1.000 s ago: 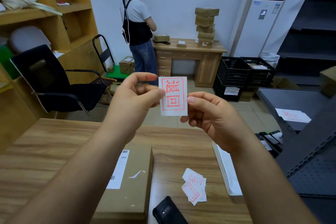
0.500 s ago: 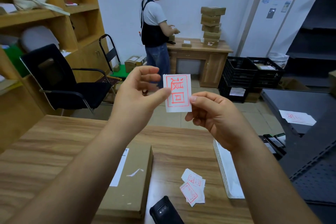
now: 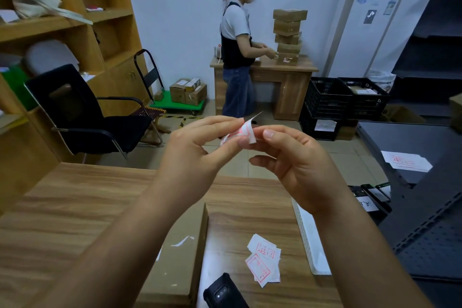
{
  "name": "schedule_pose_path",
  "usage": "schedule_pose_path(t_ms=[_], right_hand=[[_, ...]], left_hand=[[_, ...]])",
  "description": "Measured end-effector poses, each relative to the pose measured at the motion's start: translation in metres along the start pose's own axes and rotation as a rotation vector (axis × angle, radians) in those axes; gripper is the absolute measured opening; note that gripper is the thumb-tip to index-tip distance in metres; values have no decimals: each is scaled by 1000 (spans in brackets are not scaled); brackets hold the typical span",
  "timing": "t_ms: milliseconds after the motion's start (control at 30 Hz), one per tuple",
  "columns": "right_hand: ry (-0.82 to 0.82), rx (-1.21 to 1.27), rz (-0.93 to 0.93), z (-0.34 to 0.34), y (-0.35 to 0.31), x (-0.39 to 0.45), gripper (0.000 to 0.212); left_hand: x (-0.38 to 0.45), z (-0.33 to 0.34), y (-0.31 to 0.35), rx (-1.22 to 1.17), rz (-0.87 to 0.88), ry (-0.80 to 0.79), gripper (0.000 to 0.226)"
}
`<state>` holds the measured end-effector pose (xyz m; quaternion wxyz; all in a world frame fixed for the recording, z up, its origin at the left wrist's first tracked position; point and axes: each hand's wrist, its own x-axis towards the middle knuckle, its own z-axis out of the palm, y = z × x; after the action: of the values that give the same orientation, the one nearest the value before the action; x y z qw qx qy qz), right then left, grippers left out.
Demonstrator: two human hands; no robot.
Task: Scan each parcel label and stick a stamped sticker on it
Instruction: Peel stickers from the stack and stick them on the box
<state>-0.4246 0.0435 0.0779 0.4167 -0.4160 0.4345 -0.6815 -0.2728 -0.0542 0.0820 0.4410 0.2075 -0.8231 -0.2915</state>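
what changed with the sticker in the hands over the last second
The stamped sticker, earlier held flat and facing the camera, is now bent and curling between the left hand and right hand, apparently being peeled. Both hands still pinch it; parcel and loose stickers unmoved.

Viewpoint: one head-worn wide-angle camera, above the near edge of the wooden table (image 3: 75, 207).
Direction: forward and down, over the table and across the room to the white wall (image 3: 187, 20).
Nearness: both forearms run in from the bottom edge, with the left hand (image 3: 197, 155) and right hand (image 3: 295, 160) close at centre (straight lines bow toward the edges).
Far field: a second person (image 3: 237, 52) at the desk (image 3: 290, 75), well apart.
Shared views: a single view only.
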Motion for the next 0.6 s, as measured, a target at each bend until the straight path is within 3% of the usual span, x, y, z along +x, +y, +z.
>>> schedule_pose_path(t_ms=[600], right_hand=[[-19,-33,-23,12,0,1,14]], left_hand=[[-4,-10,2,-109,-102,-15,26]])
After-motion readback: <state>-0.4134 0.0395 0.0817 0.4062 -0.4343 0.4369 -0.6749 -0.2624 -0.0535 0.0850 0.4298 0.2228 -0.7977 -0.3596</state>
